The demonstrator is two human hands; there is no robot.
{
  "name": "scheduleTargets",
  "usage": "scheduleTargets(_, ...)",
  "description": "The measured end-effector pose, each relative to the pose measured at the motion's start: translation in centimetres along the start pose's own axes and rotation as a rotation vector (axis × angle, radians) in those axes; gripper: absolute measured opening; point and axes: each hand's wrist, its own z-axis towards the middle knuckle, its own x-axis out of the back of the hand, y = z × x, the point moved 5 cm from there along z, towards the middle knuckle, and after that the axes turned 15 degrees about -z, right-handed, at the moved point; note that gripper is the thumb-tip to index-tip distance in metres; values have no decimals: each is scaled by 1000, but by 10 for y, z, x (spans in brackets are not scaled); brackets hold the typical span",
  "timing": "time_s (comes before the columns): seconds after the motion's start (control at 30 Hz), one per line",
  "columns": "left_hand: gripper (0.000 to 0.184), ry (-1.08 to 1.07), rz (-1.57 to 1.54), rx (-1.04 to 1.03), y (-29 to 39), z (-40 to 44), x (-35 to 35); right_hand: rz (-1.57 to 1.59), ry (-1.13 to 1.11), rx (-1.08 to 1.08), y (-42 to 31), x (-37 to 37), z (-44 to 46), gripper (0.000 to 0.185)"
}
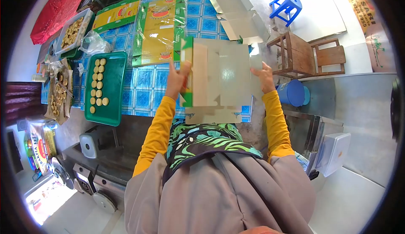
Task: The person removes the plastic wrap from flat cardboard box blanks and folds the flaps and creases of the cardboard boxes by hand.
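Note:
Both of my hands hold a partly folded carton (228, 71) in front of me, its plain grey inside facing up. My left hand (178, 79) grips the left side, where a green and yellow printed wall stands up. My right hand (265, 77) has its fingers bent at the right-hand flap. Flat printed boxes (158, 31) in clear wrap lie beyond my left hand. Another opened carton (238, 17) rests at the far right of the blue tablecloth (141, 86).
At left are a green tray (110, 82) with several round pastries, a plastic tub (76, 31) of pastries and a brown paper (59, 90) with more. On the right stand a wooden chair (299, 55), a blue stool (287, 6) and a blue bucket (290, 92).

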Motion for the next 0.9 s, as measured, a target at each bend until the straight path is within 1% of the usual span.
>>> scheduleTargets(0.03, 70, -55, 313, 18, -12, -9, -3, -152, 17, 4, 19, 4, 0, 38)
scheduleTargets(0.07, 73, -74, 472, 35, -19, -19, -3, -153, 4, -2, 39, 8, 0, 38)
scheduleTargets(0.1, 76, -97, 631, 50, -26, -28, -3, -302, 5, -4, 43, 8, -4, 39)
scheduleTargets(0.13, 72, -60, 764, -39, -25, -33, -3, -450, 10, -2, 46, 7, -5, 40)
scheduleTargets(0.17, 69, -25, 892, -134, -23, -33, -4, -451, 6, -1, 49, 3, -2, 40)
scheduleTargets(0.2, 69, -23, 891, -133, -34, -27, 6, -1056, 368, 204, 2, -12, -11, 43)
scheduleTargets(0.23, 61, -8, 668, 28, -58, -17, 27, -1648, 743, 421, -36, -37, -22, 46)
scheduleTargets(0.27, 54, 4, 444, 180, -74, -11, 38, -1449, 543, 500, -37, -51, -11, 46)
scheduleTargets(0.3, 54, -1, 447, 183, -67, -16, 36, -1243, 349, 561, -37, -66, 3, 47)
scheduleTargets(0.37, 31, 196, 218, 143, -41, -32, 33, -903, -158, 539, -16, -112, 40, 51)
scheduleTargets(0.4, 31, 193, 219, 142, -43, -31, 33, -901, -194, 632, -22, -139, 48, 53)
scheduleTargets(0.43, 26, 203, -44, 225, -53, -32, 36, -894, -235, 727, -28, -165, 52, 56)
scheduleTargets(0.47, 22, 215, -308, 304, -60, -34, 38, -891, -241, 729, -34, -181, 55, 56)
scheduleTargets(0.5, 22, 224, -310, 297, -57, -34, 40, -1001, -324, 696, -36, -199, 60, 56)
scheduleTargets(0.53, 18, 193, -367, 349, -56, -34, 38, -1111, -409, 664, -37, -213, 65, 56)
scheduleTargets(0.57, 15, 161, -427, 402, -55, -34, 37, -1109, -417, 673, -41, -221, 69, 56)
scheduleTargets(0.6, 15, 169, -431, 398, -53, -32, 38, -1254, -492, 712, -36, -230, 72, 51)
scheduleTargets(0.63, 15, 196, -321, 437, -53, -28, 40, -1404, -567, 747, -28, -237, 72, 45)
scheduleTargets(0.67, 15, 221, -212, 480, -55, -24, 42, -1408, -579, 746, -21, -241, 70, 45)
scheduleTargets(0.7, 15, 226, -220, 488, -64, -17, 45, -1487, -552, 806, -11, -246, 65, 36)
scheduleTargets(0.73, 16, 223, -87, 418, -71, -7, 50, -1566, -523, 868, -9, -250, 59, 26)
scheduleTargets(0.77, 18, 218, 48, 345, -77, 0, 56, -1570, -531, 867, -5, -254, 53, 26)
scheduleTargets(0.8, 18, 220, 42, 348, -77, 0, 55, -1596, -507, 894, -6, -257, 42, 21)
scheduleTargets(0.83, 21, 258, 133, 313, -74, -1, 54, -1620, -485, 917, -4, -258, 28, 17)
scheduleTargets(0.87, 23, 294, 227, 279, -69, -2, 54, -1621, -491, 911, -1, -258, 14, 17)
scheduleTargets(0.9, 23, 294, 227, 283, -73, -2, 55, -1579, -478, 805, 2, -255, 4, 22)
